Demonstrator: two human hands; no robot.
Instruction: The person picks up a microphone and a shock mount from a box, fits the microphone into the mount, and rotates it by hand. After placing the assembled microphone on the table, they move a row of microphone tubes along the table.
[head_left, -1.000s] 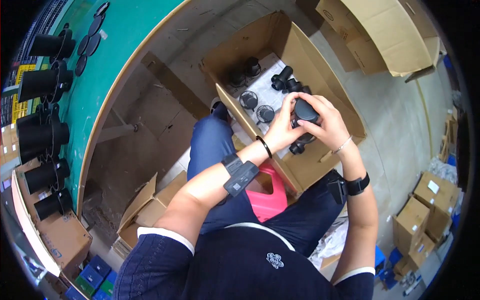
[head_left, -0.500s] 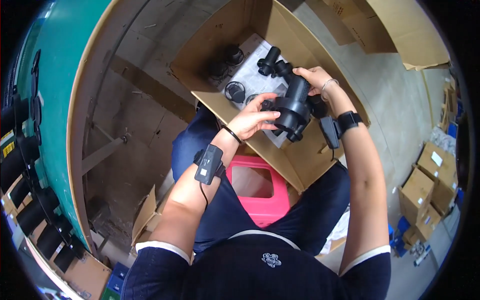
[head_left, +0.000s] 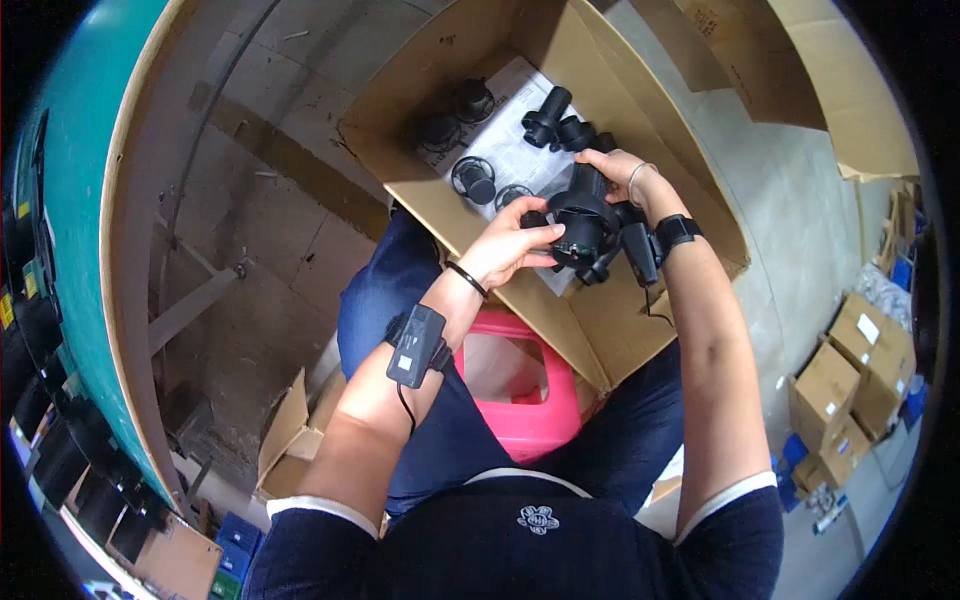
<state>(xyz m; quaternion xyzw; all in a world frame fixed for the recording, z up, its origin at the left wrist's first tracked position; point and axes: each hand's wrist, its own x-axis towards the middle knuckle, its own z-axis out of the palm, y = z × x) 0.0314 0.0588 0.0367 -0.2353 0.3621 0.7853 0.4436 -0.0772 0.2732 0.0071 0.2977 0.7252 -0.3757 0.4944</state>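
Over an open cardboard box [head_left: 440, 205], both my hands hold a black flanged cylinder [head_left: 583, 222] with a ribbed narrower section and a wide collar. My left hand [head_left: 513, 243] grips its near end by the collar, thumb on top and fingers closed round the side. My right hand [head_left: 622, 172] is closed round the narrower far section; part of that hand's grip is hidden. The near round end faces me, with small greenish detail in it. In the box, similar black parts [head_left: 546, 117] lie beyond my hands, and black round pieces with rings [head_left: 474, 180] lie to the left on a printed paper sheet [head_left: 520, 90].
A pink plastic stool [head_left: 525, 435] stands between my legs, close to the box. A green-topped table [head_left: 80, 200] with a pale edge runs along the left. Cardboard boxes [head_left: 825, 380] are stacked at the right, and another open box [head_left: 290, 430] sits at lower left.
The black cylinder has tilted and turned, so its round near end shows more. My right hand has shifted slightly left and down; my left hand stays at the collar.
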